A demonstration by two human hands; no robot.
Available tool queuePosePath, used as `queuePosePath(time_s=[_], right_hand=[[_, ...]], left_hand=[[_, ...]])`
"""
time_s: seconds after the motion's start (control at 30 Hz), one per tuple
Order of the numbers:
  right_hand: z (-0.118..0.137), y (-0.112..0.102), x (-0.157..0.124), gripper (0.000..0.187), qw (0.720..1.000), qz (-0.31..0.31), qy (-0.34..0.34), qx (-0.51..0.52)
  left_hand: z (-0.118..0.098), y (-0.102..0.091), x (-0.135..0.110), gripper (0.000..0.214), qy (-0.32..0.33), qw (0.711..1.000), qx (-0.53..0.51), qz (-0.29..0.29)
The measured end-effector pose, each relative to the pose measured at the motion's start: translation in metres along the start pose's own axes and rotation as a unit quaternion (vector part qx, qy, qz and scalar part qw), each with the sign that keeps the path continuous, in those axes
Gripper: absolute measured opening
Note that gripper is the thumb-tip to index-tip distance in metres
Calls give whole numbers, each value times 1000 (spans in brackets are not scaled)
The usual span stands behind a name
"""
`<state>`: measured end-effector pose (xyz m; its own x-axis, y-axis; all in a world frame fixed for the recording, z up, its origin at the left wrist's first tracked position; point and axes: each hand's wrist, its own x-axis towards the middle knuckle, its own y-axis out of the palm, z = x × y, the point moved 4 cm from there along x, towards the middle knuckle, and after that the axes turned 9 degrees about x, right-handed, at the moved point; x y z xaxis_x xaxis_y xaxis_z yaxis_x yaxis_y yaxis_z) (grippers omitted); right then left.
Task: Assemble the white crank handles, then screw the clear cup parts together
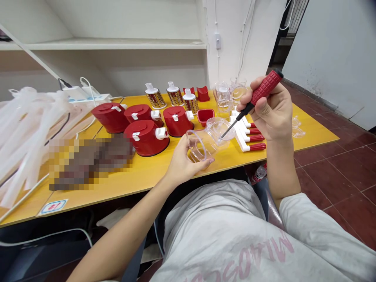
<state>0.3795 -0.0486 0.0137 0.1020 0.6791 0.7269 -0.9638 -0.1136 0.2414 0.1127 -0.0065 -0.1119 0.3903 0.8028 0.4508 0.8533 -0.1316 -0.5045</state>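
Observation:
My left hand [183, 158] grips a clear plastic housing [207, 140] with a round open end, holding it just above the front edge of the yellow table [147, 172]. My right hand [268, 111] is closed round a red-handled screwdriver [263, 91]. Its dark shaft slants down to the left, and its tip sits inside the upper opening of the clear housing.
Three red domed bases with white knobs [147, 137] and another red base [109, 116] stand mid-table. Metal grater drums [174, 94] line the back. White parts with red handles [249, 137] lie under my right hand. More clear housings [227, 94] stand behind; white plastic strips [26, 129] pile at left.

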Motion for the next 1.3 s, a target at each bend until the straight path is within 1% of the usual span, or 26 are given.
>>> queuePosePath(time_s=[0.1, 0.17, 0.3, 0.43, 0.53, 0.63, 0.73, 0.87, 0.97, 1.03, 1.1, 1.3], right_hand=[[0, 4, 0, 63, 1000, -9, 1, 4], [-2, 4, 1, 62, 1000, -17, 3, 4], [-8, 0, 4, 60, 1000, -29, 0, 4], [-13, -4, 6, 60, 1000, -14, 1, 12], [-15, -10, 8, 60, 1000, 2, 3, 15], [-15, -13, 9, 60, 999, 24, -4, 20], [-16, -15, 10, 63, 999, 37, -2, 13], [-17, -14, 11, 68, 999, 38, 2, 0], [-15, -13, 11, 66, 999, 41, -16, 4], [-15, -13, 11, 63, 999, 45, -23, 9], [-15, -15, 12, 60, 999, 44, -25, 13], [-26, -26, 18, 63, 999, 35, -21, 17]], left_hand=[[1, 2, -1, 74, -14, 999, -28, -7], [-1, 2, -1, 75, -13, 999, -36, -23], [-4, 1, 0, 72, -5, 998, -11, -60], [2, 3, 1, 76, -10, 997, 10, -70], [9, 6, 2, 93, -31, 999, -1, -37], [11, 8, 4, 111, -44, 999, 3, -9], [7, 8, 5, 114, -45, 999, 4, 21], [4, 9, 3, 118, -27, 996, -33, 72], [8, 10, 2, 122, 1, 995, -43, 95], [13, 12, 2, 124, -1, 992, -58, 109], [18, 13, 3, 118, -19, 990, -79, 111], [21, 16, 7, 81, -75, 982, -134, 109]])
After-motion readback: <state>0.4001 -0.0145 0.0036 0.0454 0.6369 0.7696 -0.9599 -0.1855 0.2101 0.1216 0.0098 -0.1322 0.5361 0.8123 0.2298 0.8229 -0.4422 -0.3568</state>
